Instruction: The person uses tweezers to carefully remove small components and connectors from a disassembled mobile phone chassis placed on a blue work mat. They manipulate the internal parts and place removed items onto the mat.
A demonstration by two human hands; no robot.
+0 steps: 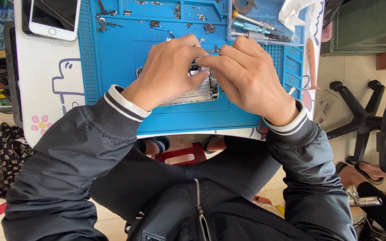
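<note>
An opened phone body [197, 91] lies mid-mat on the blue repair mat [112, 53]; left hand [168, 71] and right hand [246, 76] pinch small parts on it. White phone [53, 18] at ten o'clock, screwdrivers [253, 27] at one, office chair base [358, 111] at three.

mat [112, 53]: matt blue rubber | phone chassis [193, 94]: shiny bare metal | jacket sleeve [68, 156]: smooth dark cloth

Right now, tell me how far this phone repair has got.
Done: the opened phone lies on the blue repair mat with its insides bare, and small screws and parts are laid out along the mat's top. In hand: the left hand and right hand pinch at something small at the phone's upper end. Left: the loose parts remain outside the phone.
</note>
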